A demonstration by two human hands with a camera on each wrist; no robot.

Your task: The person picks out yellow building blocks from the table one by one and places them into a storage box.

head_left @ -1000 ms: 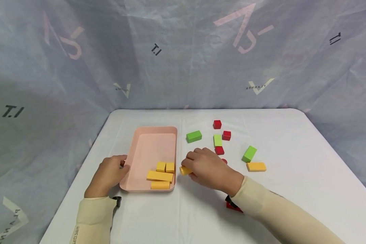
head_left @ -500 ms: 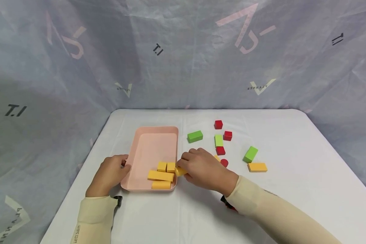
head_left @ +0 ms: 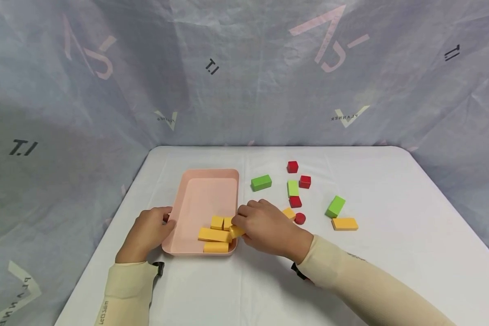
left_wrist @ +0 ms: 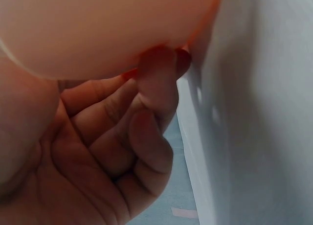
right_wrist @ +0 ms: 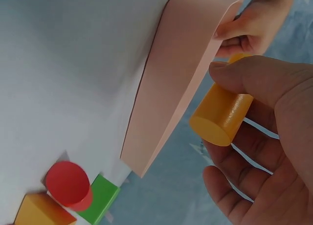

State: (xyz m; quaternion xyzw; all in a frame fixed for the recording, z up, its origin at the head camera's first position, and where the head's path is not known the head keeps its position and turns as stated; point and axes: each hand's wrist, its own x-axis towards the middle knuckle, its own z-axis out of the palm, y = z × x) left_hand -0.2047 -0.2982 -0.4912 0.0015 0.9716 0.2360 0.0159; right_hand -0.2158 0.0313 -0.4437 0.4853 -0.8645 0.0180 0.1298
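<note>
My left hand (head_left: 144, 233) grips the left wall of a shallow pink tray (head_left: 205, 194), thumb at the rim and fingers curled beneath its side in the left wrist view. A yellow cylinder block (right_wrist: 220, 112) is pinched between the thumb and fingers of my right hand (head_left: 270, 228), over the tray's right rim near its front corner. Inside the tray, a long yellow block (head_left: 214, 235) lies behind another yellow block (head_left: 216, 247) at the front right. Beyond them sit two small yellow blocks, one of them (head_left: 217, 222) fully visible and the other partly behind the held cylinder.
Right of the tray lie a green block (head_left: 261, 182), a light green block (head_left: 293, 189), several red pieces including a cube (head_left: 292, 167) and a round one (head_left: 299, 218), and a yellow block (head_left: 288, 213). Farther right are another green block (head_left: 335, 207) and a flat yellow block (head_left: 344, 224).
My right hand has moved left with the yellow cylinder, from beside the tray to over its right rim. The left hand keeps its grip on the tray.
</note>
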